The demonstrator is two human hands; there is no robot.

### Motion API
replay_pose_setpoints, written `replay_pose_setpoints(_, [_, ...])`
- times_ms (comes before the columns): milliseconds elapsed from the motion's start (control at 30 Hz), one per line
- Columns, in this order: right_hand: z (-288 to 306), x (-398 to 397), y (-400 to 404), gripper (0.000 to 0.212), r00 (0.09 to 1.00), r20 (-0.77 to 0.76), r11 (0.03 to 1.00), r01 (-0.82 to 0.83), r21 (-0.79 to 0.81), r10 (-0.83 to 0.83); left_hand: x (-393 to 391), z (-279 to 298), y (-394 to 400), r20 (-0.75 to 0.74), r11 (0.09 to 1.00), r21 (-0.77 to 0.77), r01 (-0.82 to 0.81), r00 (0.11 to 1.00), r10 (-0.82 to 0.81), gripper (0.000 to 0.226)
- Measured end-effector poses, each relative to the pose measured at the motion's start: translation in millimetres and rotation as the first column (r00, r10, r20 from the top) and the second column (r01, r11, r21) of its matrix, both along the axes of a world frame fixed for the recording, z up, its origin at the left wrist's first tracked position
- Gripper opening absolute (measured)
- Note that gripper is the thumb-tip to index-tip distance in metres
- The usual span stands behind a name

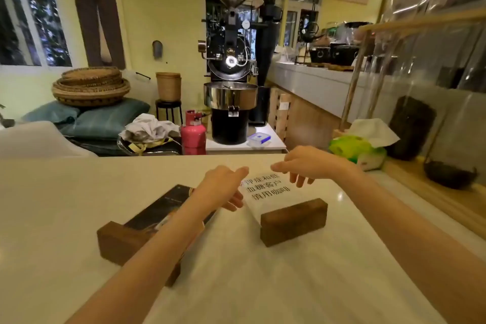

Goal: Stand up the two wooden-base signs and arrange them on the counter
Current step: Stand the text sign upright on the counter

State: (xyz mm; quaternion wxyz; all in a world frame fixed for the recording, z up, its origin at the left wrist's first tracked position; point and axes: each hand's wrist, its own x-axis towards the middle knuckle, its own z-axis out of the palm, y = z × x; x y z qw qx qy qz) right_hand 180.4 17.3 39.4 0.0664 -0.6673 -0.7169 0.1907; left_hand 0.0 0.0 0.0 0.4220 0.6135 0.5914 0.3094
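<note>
Head view, reading from the left: I see the dark sign (168,208) lying flat on the white counter (52,218), its wooden base (123,242) at the near-left end and its dark panel running away toward the far right, so its long axis is a diagonal. My left forearm crosses over it, and my left hand (223,187) hangs above the panel's far end with fingers loosely spread, grasping nothing that I can make out. Just to the right sits the white sign (268,192), printed with black Chinese characters; it leans back away from me, its block base (293,222) nearest me with the block's length running left to right, slightly skewed. My right hand (310,163) hovers over the panel's far edge, fingers uncurled and pointing down; whether they touch it I cannot tell. Farther right, a green tissue pack (360,150) rests at the counter's edge.
</note>
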Motion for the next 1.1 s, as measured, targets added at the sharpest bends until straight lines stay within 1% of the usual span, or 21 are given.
replay_pose_setpoints(100, [-22.0,12.5,2.2,0.051,0.996,0.027,0.991,0.091,-0.097,-0.088,8.4,-14.0,-3.0,-0.054,0.995,-0.103,0.018,0.998,-0.023,0.044])
replay_pose_setpoints(167, [-37.6,18.5,0.9,0.052,0.989,0.040,0.985,0.145,-0.094,-0.142,15.4,-25.5,-7.4,-0.066,0.987,-0.150,0.052,0.996,-0.062,0.039])
replay_pose_setpoints(233, [-50.4,23.4,1.1,0.050,0.982,0.016,0.982,0.188,-0.036,-0.187,21.5,-35.3,-10.0,-0.058,0.985,-0.156,0.070,0.995,-0.080,0.034])
replay_pose_setpoints(267, [-53.1,23.3,-0.8,0.048,0.979,-0.006,0.979,0.205,-0.016,-0.205,23.3,-38.8,-10.3,-0.051,0.988,-0.136,0.070,0.996,-0.078,0.036])
replay_pose_setpoints(333, [-60.1,26.0,0.4,0.046,0.969,-0.073,0.971,0.236,-0.020,-0.237,26.1,-46.1,-8.9,-0.022,0.993,-0.108,0.038,0.999,-0.040,0.047])
replay_pose_setpoints(367, [-63.6,26.9,0.7,0.044,0.961,-0.110,0.968,0.250,-0.034,-0.252,27.6,-49.9,-8.4,0.005,0.995,-0.102,0.016,1.000,-0.016,0.048])
replay_pose_setpoints(400, [-66.4,26.8,0.1,0.043,0.952,-0.146,0.963,0.264,-0.047,-0.269,29.6,-52.2,-9.0,0.044,0.995,-0.103,-0.004,0.999,0.009,0.044])
replay_pose_setpoints(500, [-74.3,27.8,1.6,0.040,0.910,-0.245,0.942,0.330,-0.060,-0.335,33.3,-54.4,-12.3,0.194,0.990,-0.135,-0.037,0.979,0.063,0.027])
replay_pose_setpoints(567, [-75.4,26.6,-0.1,0.041,0.870,-0.316,0.924,0.374,-0.080,-0.379,35.0,-55.9,-14.4,0.277,0.984,-0.172,-0.050,0.956,0.097,0.026])
replay_pose_setpoints(633, [-77.9,27.5,-2.0,0.041,0.836,-0.385,0.916,0.394,-0.077,-0.392,35.2,-57.9,-16.2,0.321,0.981,-0.186,-0.058,0.940,0.116,0.024])
replay_pose_setpoints(700, [-81.7,28.3,-5.9,0.044,0.806,-0.441,0.908,0.415,-0.054,-0.394,35.1,-59.6,-15.9,0.334,0.986,-0.153,-0.066,0.935,0.115,0.026])
replay_pose_setpoints(733, [-84.6,29.6,-7.8,0.047,0.797,-0.470,0.908,0.419,-0.025,-0.380,35.5,-58.8,-16.1,0.325,0.990,-0.124,-0.072,0.939,0.110,0.031])
replay_pose_setpoints(800, [-90.2,31.7,-12.3,0.051,0.764,-0.558,0.904,0.425,0.056,-0.325,35.3,-55.9,-15.5,0.278,0.995,-0.047,-0.083,0.956,0.093,0.046])
replay_pose_setpoints(867, [-92.8,32.1,-18.8,0.048,0.703,-0.668,0.896,0.427,0.122,-0.245,33.5,-52.7,-14.2,0.234,0.995,0.048,-0.083,0.970,0.070,0.054])
replay_pose_setpoints(967, [-95.1,31.7,-23.1,0.047,0.614,-0.773,0.874,0.452,0.181,-0.158,30.2,-50.3,-13.3,0.168,0.979,0.194,-0.063,0.985,0.031,0.051])
replay_pose_setpoints(1100, [-91.6,32.0,-26.0,0.048,0.584,-0.805,0.864,0.454,0.216,-0.105,24.9,-47.7,-15.3,0.067,0.941,0.337,-0.030,0.998,0.008,0.046])
